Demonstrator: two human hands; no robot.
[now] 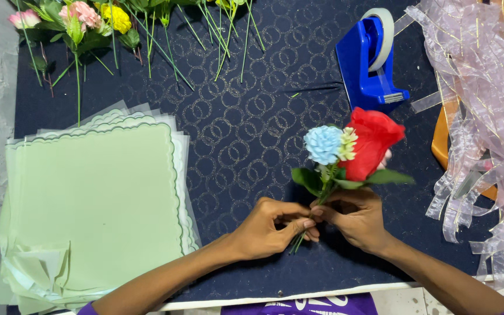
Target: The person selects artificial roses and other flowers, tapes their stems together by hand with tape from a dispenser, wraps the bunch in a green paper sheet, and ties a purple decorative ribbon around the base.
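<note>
A small bunch of artificial flowers is held over a dark blue patterned cloth [246,134]: a red rose [374,140], a pale blue bloom [322,144] and a small cream sprig [347,144], with green leaves. My right hand [354,217] grips the green stems just below the leaves. My left hand [269,227] pinches the lower stem ends [296,241] between thumb and fingers. The two hands touch each other at the stems.
A stack of light green scalloped wrapping sheets [97,201] lies at the left. Loose artificial flowers [88,20] with long green stems lie along the far edge. A blue tape dispenser [368,58] stands behind the bunch. Sheer pink ribbon [485,116] is heaped at the right.
</note>
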